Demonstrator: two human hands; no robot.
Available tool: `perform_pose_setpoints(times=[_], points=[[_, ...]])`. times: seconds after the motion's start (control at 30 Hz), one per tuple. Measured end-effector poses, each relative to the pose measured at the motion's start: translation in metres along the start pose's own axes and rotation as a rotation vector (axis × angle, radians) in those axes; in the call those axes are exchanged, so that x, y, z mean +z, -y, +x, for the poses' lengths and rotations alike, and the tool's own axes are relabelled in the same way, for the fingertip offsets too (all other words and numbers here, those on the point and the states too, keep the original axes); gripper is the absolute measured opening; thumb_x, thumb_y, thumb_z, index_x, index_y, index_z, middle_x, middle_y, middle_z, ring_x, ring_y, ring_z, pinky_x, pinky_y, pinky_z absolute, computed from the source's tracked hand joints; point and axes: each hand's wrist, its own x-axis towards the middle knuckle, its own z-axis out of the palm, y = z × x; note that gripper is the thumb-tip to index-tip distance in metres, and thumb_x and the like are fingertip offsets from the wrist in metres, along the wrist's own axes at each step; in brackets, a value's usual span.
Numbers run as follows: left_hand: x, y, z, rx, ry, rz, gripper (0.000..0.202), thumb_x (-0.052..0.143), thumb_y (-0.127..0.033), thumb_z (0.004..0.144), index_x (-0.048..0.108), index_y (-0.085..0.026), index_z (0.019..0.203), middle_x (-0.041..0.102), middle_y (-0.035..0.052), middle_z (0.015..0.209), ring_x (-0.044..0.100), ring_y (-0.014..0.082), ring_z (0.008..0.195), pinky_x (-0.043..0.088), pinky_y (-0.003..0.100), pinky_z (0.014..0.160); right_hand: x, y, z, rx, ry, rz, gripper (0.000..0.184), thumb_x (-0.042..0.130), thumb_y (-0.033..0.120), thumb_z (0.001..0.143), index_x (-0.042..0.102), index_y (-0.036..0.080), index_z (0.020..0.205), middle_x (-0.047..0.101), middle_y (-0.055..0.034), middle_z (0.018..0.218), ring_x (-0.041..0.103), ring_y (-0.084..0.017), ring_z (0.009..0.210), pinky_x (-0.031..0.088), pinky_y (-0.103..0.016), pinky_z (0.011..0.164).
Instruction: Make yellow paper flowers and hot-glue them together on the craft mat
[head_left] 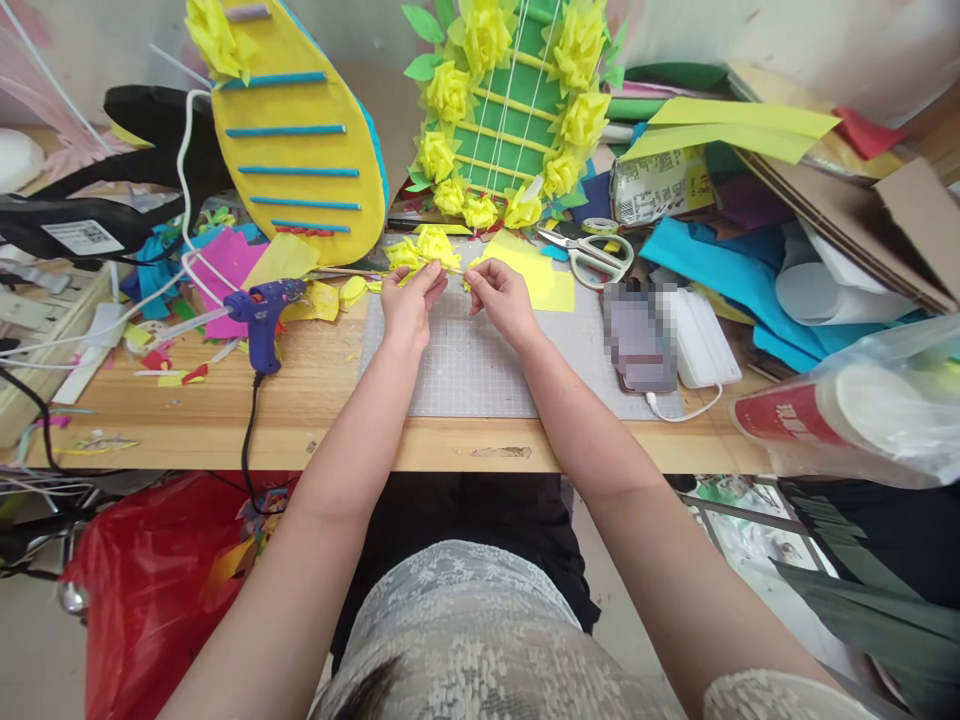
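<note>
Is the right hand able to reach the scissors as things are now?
Probably yes: the scissors lie just beyond the right hand, with only flat yellow paper between them. It is, however, busy pinching a small yellow piece.

Left hand [409, 300] and right hand [501, 297] pinch close together.

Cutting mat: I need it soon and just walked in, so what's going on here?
A person's left hand and right hand pinch a yellow paper piece between them, just above the cutting mat on the wooden table. A purple glue gun lies to the left, scissors to the right, both untouched.
</note>
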Motion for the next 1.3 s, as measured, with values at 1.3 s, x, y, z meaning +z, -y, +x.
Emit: perform_pose_setpoints(times=[1.3], points=[[0.006, -0.003, -0.006, 0.131, -0.067, 0.042, 0.038, 0.062, -0.005, 0.074, 0.034, -0.023, 0.092, 0.065, -0.0044, 0.073, 0.069, 0.011, 0.069, 0.053, 0.031, 0.085, -0.004, -0.004, -0.003, -0.161, 0.159, -0.41, 0.035, 0.044, 0.047, 0.09, 0.047, 0.019, 0.068, 0.043, 0.0073, 0.048, 0.045, -0.007, 0.042, 0.038, -0.023, 0.055]])
